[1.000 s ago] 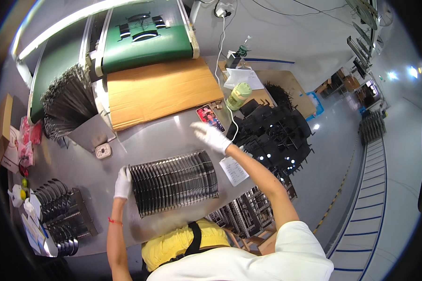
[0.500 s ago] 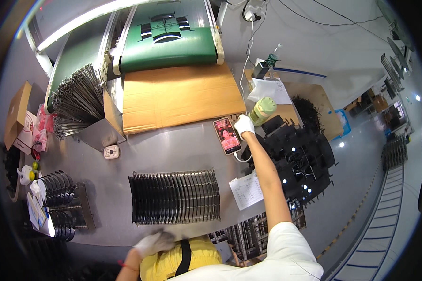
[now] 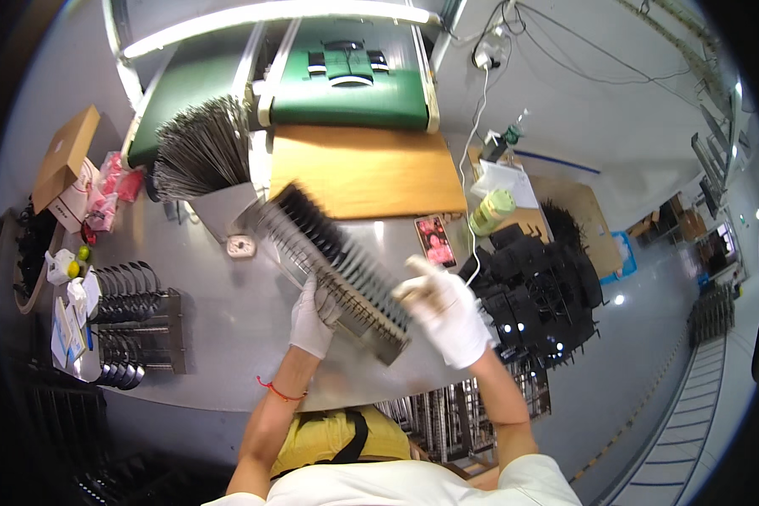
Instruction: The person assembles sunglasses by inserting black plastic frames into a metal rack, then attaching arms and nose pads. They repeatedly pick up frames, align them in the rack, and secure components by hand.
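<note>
A long metal rack of black curved strips [image 3: 337,266] is tilted diagonally over the grey table, blurred by motion. My left hand [image 3: 314,325], in a white glove, is closed on the rack's near long side. Beside its right end is my right hand [image 3: 451,316], also gloved, with thumb and fingers apart and darkened fingertips. Whether those fingertips touch the rack cannot be made out. A phone [image 3: 434,240] with a lit screen lies beyond my right hand, next to a green bottle [image 3: 492,211].
At the left stand another rack of curved parts [image 3: 135,308] and a metal bin of thin rods [image 3: 228,211] with a small white device [image 3: 240,246] by it. Cardboard [image 3: 367,173] lies before a green conveyor [image 3: 346,110]. Black parts [image 3: 535,291] are piled at right.
My right hand has left the phone and come down to the rack's right end. My left hand has moved up from my lap and taken hold of the rack, which is now turned diagonally.
</note>
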`<state>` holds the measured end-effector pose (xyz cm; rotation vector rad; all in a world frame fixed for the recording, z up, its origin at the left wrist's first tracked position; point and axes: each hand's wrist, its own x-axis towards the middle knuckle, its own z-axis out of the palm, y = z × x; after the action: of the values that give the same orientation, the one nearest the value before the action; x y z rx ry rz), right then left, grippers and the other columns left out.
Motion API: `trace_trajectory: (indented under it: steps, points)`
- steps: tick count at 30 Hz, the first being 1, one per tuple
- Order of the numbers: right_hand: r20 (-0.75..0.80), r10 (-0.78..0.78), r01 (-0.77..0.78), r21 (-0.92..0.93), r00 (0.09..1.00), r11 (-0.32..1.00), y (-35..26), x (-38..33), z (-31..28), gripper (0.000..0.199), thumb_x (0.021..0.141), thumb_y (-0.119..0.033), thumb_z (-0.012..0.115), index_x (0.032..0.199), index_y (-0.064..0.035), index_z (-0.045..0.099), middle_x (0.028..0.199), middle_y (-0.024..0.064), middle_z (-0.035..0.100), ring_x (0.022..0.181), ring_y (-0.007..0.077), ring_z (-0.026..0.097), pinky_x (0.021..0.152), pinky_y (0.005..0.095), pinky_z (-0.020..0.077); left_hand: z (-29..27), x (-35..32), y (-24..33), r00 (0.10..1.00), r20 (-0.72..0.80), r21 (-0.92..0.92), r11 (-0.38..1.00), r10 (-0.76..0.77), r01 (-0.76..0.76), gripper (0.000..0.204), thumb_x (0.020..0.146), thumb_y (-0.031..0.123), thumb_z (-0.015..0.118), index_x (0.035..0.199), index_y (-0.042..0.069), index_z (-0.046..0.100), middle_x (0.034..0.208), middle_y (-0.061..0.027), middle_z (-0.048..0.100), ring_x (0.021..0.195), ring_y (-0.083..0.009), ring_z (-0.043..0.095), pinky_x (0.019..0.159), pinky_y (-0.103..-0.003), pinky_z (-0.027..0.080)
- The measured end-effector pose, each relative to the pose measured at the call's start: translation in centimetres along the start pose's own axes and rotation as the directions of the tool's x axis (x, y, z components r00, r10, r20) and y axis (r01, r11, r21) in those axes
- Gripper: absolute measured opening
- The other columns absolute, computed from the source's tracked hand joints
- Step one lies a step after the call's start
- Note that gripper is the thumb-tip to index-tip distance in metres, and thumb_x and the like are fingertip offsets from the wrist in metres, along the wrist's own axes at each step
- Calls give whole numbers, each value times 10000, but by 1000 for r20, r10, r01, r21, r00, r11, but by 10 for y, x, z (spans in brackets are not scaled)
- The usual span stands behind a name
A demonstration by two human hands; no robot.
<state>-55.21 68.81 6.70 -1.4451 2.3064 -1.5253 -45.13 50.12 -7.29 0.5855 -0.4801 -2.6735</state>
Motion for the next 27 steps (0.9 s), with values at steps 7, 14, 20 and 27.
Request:
trace_trajectory:
  steps: [7, 14, 20, 27]
  points:
    - [-9, -287, 254, -441, 958, 861, -1, 9, 77, 192, 741, -61, 694, 919, -25, 632, 1027, 152, 655, 982, 348, 610, 1052, 468, 427, 57, -39, 27, 955, 130, 739, 615, 267, -273, 386, 1041, 345, 499, 862, 5, 461, 644, -48, 498, 534, -176, 467, 509, -317, 412]
    - [-149, -401, 270, -528, 904, 805, -24, -1, 97, 244, 697, -59, 682, 937, -25, 651, 900, 94, 641, 908, 302, 633, 949, 441, 456, 48, -44, 45, 904, 339, 905, 171, 261, -389, 358, 992, 250, 517, 899, -91, 572, 718, -136, 610, 672, -184, 579, 621, -360, 472]
    - [-487, -422, 240, -393, 764, 888, -31, -16, -64, 299, 860, -180, 601, 1131, -74, 667, 1060, 160, 623, 942, 328, 614, 857, 441, 503, 152, -76, 99, 946, 132, 974, -138, -295, -178, 437, 915, 369, 620, 870, -50, 734, 702, -83, 690, 644, -117, 600, 670, -282, 512]
    - [-507, -272, 231, -142, 818, 962, -89, -70, -167, 243, 864, -132, 538, 658, -46, 633, 674, 80, 616, 644, 244, 574, 626, 347, 452, 301, 1, 53, -156, 552, -226, 34, -819, -974, 335, 984, 316, 519, 972, 8, 651, 1121, -130, 670, 968, -236, 658, 829, -383, 513]
